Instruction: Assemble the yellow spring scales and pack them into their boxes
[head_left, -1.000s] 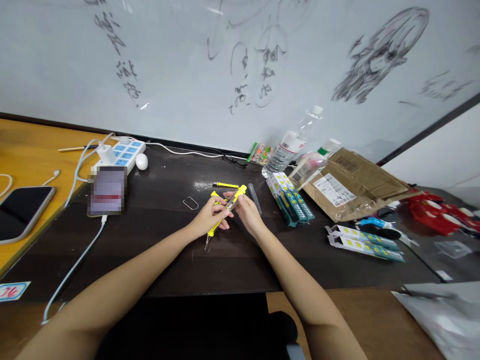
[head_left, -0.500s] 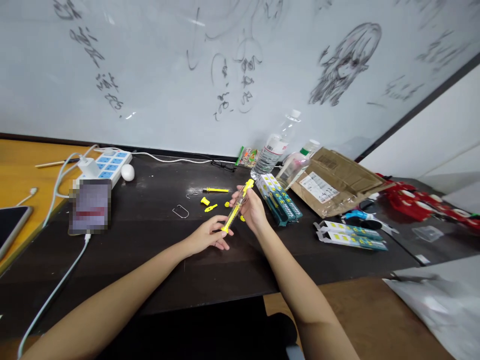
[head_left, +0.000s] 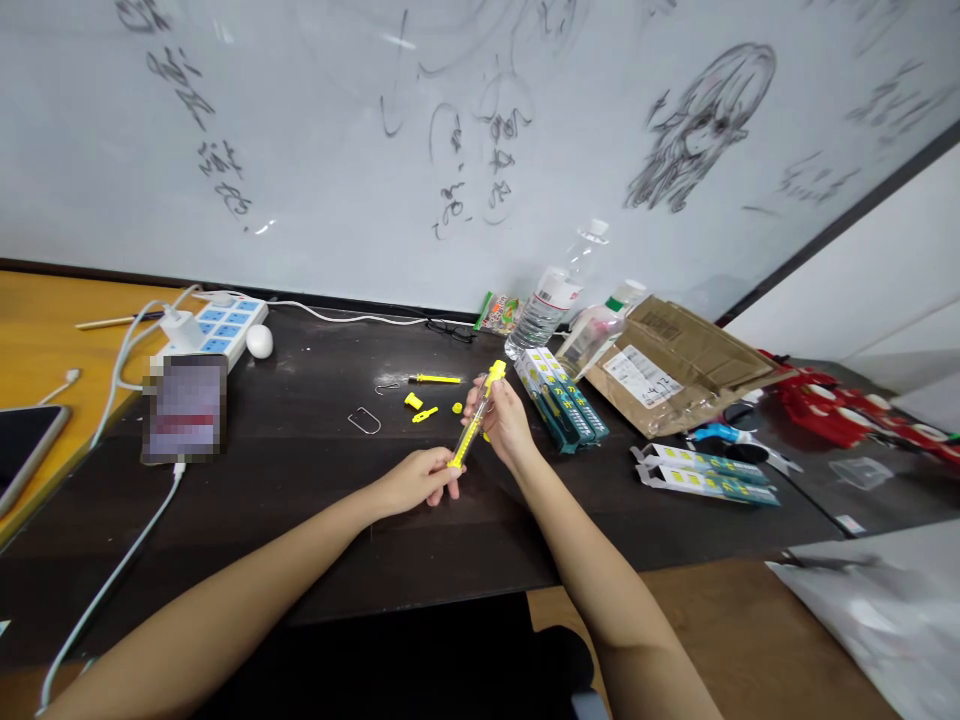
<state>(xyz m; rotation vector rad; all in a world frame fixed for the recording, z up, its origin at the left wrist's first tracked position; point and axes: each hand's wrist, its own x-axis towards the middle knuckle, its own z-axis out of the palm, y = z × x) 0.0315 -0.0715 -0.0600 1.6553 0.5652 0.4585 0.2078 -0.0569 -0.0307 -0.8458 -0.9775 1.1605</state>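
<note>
A slim clear tube with yellow ends and a yellow core (head_left: pixel 470 430) is held at a slant above the dark desk, its wider yellow cap at the upper right. My right hand (head_left: pixel 511 428) is closed round the upper part, just below that cap. With thumb and fingers my left hand (head_left: pixel 412 483) pinches the lower yellow end. Behind the hands lie a thin yellow-and-black rod (head_left: pixel 435 379), a short yellow piece (head_left: pixel 412 401), a flat yellow piece (head_left: pixel 424 415) and a small round yellow piece (head_left: pixel 457 408). Another yellow bit is partly hidden by my right hand.
Bent wire loop (head_left: pixel 364 421) and small wire hook (head_left: pixel 386 388) lie left of the yellow pieces. Printed boxes (head_left: pixel 562 400), a water bottle (head_left: pixel 541 310) and a cardboard parcel (head_left: pixel 667 365) stand right. Flattened boxes (head_left: pixel 705 474) lie nearer. A phone (head_left: pixel 184 410) charges at left.
My left fingers have drawn in more tightly around the tube's lower end. Both hands keep hold of the tube in nearly the same place; the whole view has shifted slightly.
</note>
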